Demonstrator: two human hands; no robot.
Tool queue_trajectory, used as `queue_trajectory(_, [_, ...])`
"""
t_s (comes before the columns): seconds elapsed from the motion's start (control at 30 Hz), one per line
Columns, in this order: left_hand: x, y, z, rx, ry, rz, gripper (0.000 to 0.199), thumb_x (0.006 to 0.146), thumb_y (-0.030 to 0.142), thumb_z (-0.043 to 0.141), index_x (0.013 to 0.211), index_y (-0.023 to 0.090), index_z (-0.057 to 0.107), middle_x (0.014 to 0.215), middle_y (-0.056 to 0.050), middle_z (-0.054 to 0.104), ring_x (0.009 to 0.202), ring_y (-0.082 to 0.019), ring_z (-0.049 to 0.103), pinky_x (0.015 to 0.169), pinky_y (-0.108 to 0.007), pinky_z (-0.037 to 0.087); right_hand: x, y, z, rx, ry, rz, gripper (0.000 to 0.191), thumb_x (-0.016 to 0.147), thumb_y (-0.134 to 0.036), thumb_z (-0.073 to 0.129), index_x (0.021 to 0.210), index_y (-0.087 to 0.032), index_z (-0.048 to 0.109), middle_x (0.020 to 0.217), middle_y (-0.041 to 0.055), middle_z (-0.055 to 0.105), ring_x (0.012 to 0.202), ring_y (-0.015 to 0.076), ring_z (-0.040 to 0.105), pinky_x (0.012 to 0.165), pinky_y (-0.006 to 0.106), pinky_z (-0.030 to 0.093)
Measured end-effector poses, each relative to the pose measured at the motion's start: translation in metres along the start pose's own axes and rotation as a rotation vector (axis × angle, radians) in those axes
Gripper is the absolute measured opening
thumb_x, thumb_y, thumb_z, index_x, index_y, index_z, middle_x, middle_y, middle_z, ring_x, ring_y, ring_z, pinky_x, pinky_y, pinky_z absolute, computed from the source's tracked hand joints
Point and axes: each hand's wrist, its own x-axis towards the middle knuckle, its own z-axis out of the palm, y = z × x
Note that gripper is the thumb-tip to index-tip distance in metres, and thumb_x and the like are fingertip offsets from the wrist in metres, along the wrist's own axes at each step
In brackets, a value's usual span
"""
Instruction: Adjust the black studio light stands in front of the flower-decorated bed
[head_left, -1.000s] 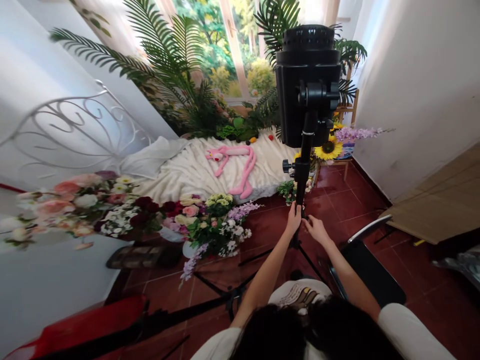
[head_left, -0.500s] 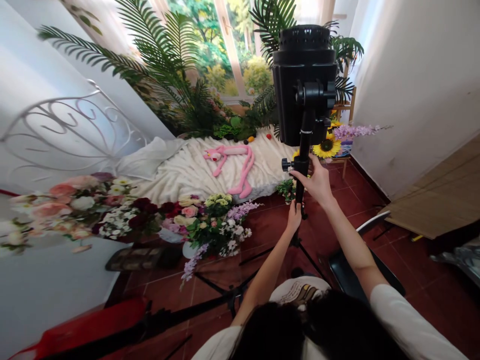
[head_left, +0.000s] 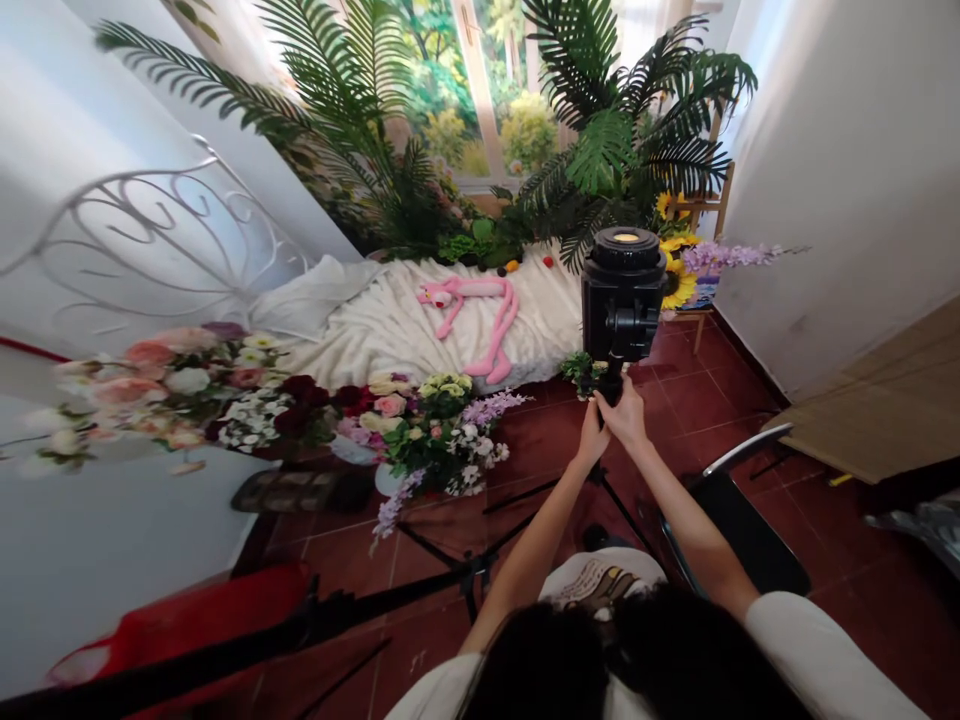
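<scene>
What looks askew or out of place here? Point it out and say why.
Nothing appears spilled or damaged. The pink plush toy looks slightly odd: it lies sprawled on the rumpled cream blanket, legs trailing to the front edge, though possibly posed. The black lamp looks upright.

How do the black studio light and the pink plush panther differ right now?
The studio light is black and boxy; the plush panther is pink, with long, thin limbs. The studio light sits raised on a light stand that the left hand and right hand grip; the plush panther lies on the cream blanket, untouched.
</scene>
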Motion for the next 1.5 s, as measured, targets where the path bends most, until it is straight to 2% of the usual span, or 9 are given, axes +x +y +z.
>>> queue_trajectory(0.3, [0.005,0.014,-0.008,0.181,-0.021,-0.014,0.035,0.091,0.038,0.047,0.119,0.018,0.053,0.117,-0.013,0.062,0.110,-0.022,0.059,0.100,-0.040,0.044,-0.013,0.030,-0.028,0.237,-0.119,-0.022,0.050,0.084,-0.042,0.062,0.125,-0.018,0.048,0.114,0.0119,0.064,0.102,0.0207,0.065,0.091,0.037,0.053])
queue_trajectory(0.43, [0.004,0.021,-0.008,0.209,-0.024,-0.033,0.034,0.092,0.043,0.046,0.114,0.018,0.054,0.111,-0.012,0.064,0.105,-0.021,0.060,0.096,-0.037,0.046,-0.045,0.055,-0.042,-0.039,-0.162,0.066,0.049,0.087,-0.044,0.057,0.126,-0.017,0.047,0.089,0.0060,0.067,0.079,0.0197,0.067,0.078,0.036,0.055])
queue_trajectory(0.63, [0.004,0.024,-0.008,0.201,-0.035,-0.044,0.034,0.091,0.044,0.047,0.113,0.019,0.054,0.107,-0.010,0.064,0.096,-0.019,0.061,0.091,-0.035,0.048,-0.063,0.060,-0.034,-0.274,-0.283,0.024,0.036,0.088,-0.036,0.053,0.120,-0.021,0.050,0.102,0.0092,0.067,0.092,0.0239,0.066,0.074,0.035,0.053])
queue_trajectory(0.8, [0.005,0.026,-0.009,0.187,-0.046,-0.035,0.035,0.091,0.044,0.048,0.114,0.019,0.054,0.111,-0.011,0.064,0.101,-0.020,0.061,0.094,-0.035,0.047,-0.056,0.065,-0.026,-0.070,-0.202,0.053,0.024,0.090,-0.038,0.050,0.106,-0.021,0.054,0.094,0.0078,0.068,0.085,0.0217,0.068,0.075,0.033,0.052])
queue_trajectory(0.9, [0.006,0.026,-0.009,0.188,-0.054,-0.042,0.037,0.091,0.044,0.047,0.116,0.019,0.054,0.112,-0.011,0.064,0.103,-0.020,0.061,0.095,-0.036,0.046,-0.054,0.070,-0.016,0.248,-0.097,0.234,0.021,0.088,-0.037,0.054,0.102,-0.022,0.051,0.079,0.0014,0.066,0.066,0.0159,0.066,0.064,0.027,0.053])
queue_trajectory(0.97, [0.006,0.026,-0.010,0.185,-0.060,-0.049,0.037,0.091,0.044,0.047,0.117,0.019,0.054,0.113,-0.011,0.064,0.103,-0.020,0.061,0.095,-0.036,0.046,-0.052,0.072,-0.009,0.515,-0.036,0.481,0.018,0.085,-0.031,0.059,0.099,-0.022,0.050,0.070,-0.0027,0.063,0.054,0.0121,0.063,0.053,0.022,0.052])
queue_trajectory(1.13, [0.008,0.028,-0.011,0.218,-0.072,-0.040,0.035,0.091,0.042,0.047,0.116,0.018,0.055,0.113,-0.010,0.064,0.102,-0.019,0.061,0.095,-0.035,0.046,-0.044,0.076,0.000,1.186,-0.103,1.028,0.008,0.084,-0.018,0.060,0.086,-0.019,0.053,0.057,-0.0039,0.060,0.043,0.0080,0.057,0.043,0.015,0.051])
queue_trajectory(1.33, [0.003,0.033,-0.025,0.156,-0.081,-0.031,0.036,0.091,0.039,0.050,0.120,0.019,0.055,0.121,-0.012,0.063,0.111,-0.020,0.061,0.100,-0.039,0.045,-0.061,0.079,0.010,1.381,-0.012,1.156,0.010,0.084,-0.011,0.052,0.085,-0.016,0.060,0.063,0.0011,0.066,0.054,0.0110,0.067,0.052,0.018,0.059])
queue_trajectory(1.5, [-0.036,0.024,-0.080,0.160,0.111,-0.096,0.037,0.091,0.043,0.049,0.117,0.019,0.057,0.114,-0.011,0.066,0.108,-0.018,0.063,0.099,-0.038,0.047,-0.087,0.069,0.043,1.271,-0.218,1.200,0.017,0.079,-0.003,0.050,0.077,-0.017,0.060,0.067,0.0020,0.070,0.064,0.0101,0.071,0.062,0.017,0.060])
